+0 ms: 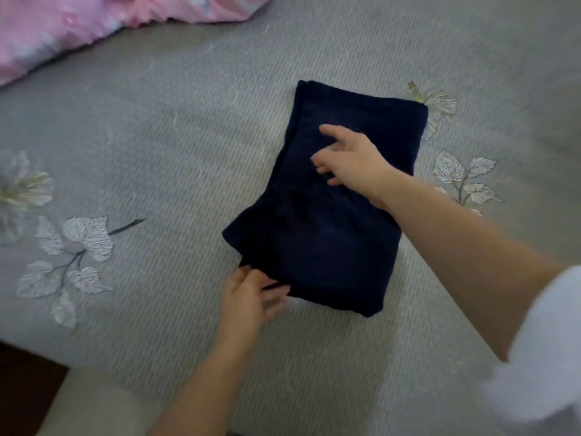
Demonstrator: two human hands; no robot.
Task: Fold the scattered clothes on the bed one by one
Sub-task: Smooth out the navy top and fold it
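A dark navy garment (327,234) lies folded into a long rectangle in the middle of the bed. My right hand (349,158) is over its upper half, fingers spread and fairly straight, touching the cloth. My left hand (251,297) is at the garment's near left corner, fingers extended with their tips against the folded edge. Neither hand has cloth bunched in it. The picture is a little blurred.
The bed is covered by a grey sheet (163,146) with embroidered leaves and flowers. A pink quilt (63,29) is bunched at the far left corner. The bed's near edge and dark floor (25,385) show at bottom left.
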